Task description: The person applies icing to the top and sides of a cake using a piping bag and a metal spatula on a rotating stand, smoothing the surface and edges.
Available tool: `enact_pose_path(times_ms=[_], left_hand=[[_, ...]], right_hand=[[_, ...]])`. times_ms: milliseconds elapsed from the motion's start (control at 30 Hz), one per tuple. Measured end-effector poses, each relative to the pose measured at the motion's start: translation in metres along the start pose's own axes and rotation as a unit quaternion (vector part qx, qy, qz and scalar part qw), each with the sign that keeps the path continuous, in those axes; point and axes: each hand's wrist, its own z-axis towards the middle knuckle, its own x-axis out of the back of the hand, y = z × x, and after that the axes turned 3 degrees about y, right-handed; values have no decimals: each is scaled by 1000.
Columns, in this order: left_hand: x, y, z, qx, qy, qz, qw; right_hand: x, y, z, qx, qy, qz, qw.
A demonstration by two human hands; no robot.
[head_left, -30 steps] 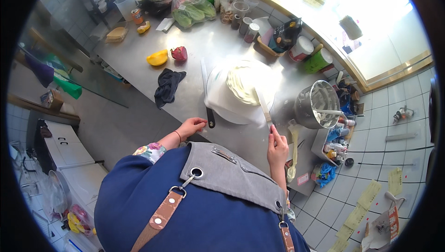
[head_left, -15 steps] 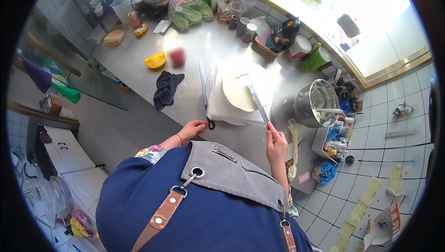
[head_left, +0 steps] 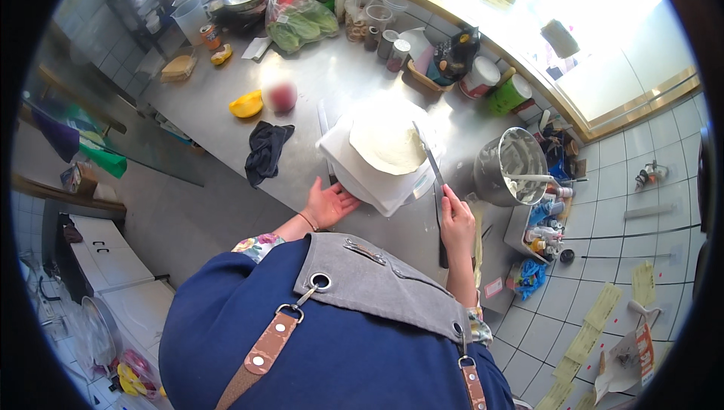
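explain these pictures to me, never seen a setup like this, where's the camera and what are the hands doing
There's no robot here: a person works bare-handed. Every picture comes from one wide camera worn on the head, looking down, which is why straight edges bend.

The right hand holds a long spatula, its blade against or very near a round white cake. The left hand is open by the white board under the cake; I can't tell whether it touches.

Also on the metal table are a smeared metal bowl, a dark cloth, a yellow fruit and a blurred red one.
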Motion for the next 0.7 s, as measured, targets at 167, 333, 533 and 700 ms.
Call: enact_pose_path(times_ms=[167,333,533,700], left_hand=[[9,-20,10,45,-31,15,998],[11,-19,5,49,-23,29,998],[11,-19,8,82,-36,50,995],[14,-19,7,96,-53,64,992]], right_hand=[[-3,-21,-14,53,-62,-23,996],[3,-21,-1,54,-37,54,996],[-11,-7,37,25,-1,-53,998],[-6,-43,10,46,-93,-38,994]])
